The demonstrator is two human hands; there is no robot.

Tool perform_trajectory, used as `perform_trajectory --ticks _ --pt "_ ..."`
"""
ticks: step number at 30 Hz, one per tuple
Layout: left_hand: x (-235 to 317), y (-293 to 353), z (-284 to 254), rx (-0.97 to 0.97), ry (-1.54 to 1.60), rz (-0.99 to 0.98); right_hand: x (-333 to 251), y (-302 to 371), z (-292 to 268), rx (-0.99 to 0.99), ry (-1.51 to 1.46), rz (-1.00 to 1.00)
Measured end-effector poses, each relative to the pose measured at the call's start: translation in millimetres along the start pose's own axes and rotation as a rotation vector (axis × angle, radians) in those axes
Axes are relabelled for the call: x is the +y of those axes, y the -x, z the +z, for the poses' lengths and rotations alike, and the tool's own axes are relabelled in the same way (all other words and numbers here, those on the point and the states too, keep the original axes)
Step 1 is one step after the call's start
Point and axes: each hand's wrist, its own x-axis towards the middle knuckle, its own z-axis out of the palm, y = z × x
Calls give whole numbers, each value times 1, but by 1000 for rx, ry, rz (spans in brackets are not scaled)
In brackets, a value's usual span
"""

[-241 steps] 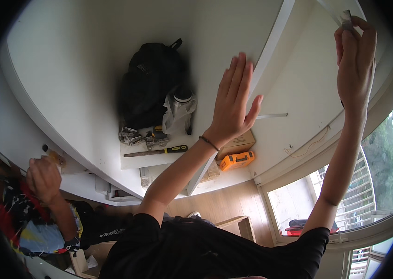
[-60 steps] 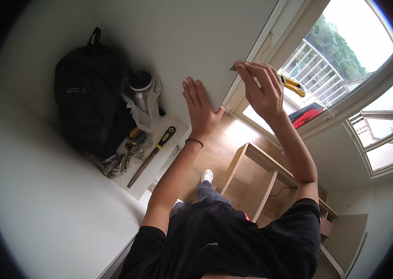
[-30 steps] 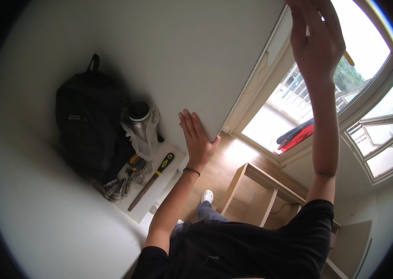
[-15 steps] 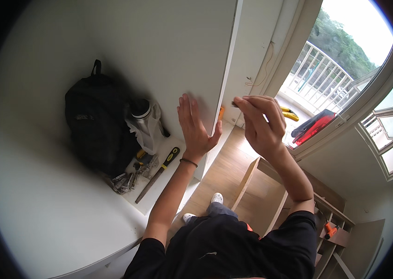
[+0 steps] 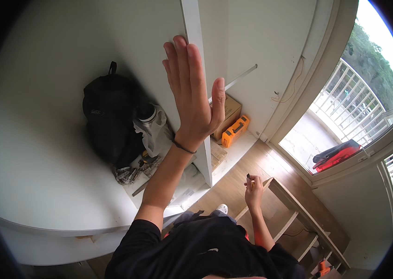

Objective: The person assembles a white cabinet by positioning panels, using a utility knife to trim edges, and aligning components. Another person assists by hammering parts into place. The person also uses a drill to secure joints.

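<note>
My left hand (image 5: pixel 189 90) is raised with fingers stretched, lying along the front edge of a white upright cabinet panel (image 5: pixel 197 56). Lower down at the right, my right hand (image 5: pixel 253 193) is closed round a slim tool (image 5: pixel 248 176); a dark tip sticks out of the fingers, and its kind is not clear. On the cabinet shelf stand a black backpack (image 5: pixel 112 121) and a bottle (image 5: pixel 147 113) in a white plastic bag (image 5: pixel 158 130). Metal fittings (image 5: pixel 126 175) lie in front of them, beside a file (image 5: pixel 139 188) partly hidden by my left forearm.
Beyond the panel sit a cardboard box (image 5: pixel 230 114) and an orange case (image 5: pixel 236 131), below a metal rod (image 5: pixel 245 74). A wooden frame (image 5: pixel 285 222) lies on the floor at the right, with an orange power tool (image 5: pixel 324 268) near it. A red and dark bag (image 5: pixel 338 155) rests by the balcony door.
My left hand has moved up from the panel's face to its front edge. My right hand has dropped down, away from the panel, still holding the tool. The view has shifted.
</note>
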Motion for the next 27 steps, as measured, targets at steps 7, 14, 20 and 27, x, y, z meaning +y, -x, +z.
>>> perform_trajectory --ticks 7,14,20,27 --pt "-12 -22 -5 31 -91 13 -4 -3 30 -261 92 -20" --pt "-10 13 -8 53 -59 28 -66 -40 22 -256 288 -85" --pt "-8 49 -10 -18 -1 -48 -260 -117 -51 267 220 -852" --pt "-8 76 -16 -43 -5 -88 -399 -145 -48 574 387 -1445"
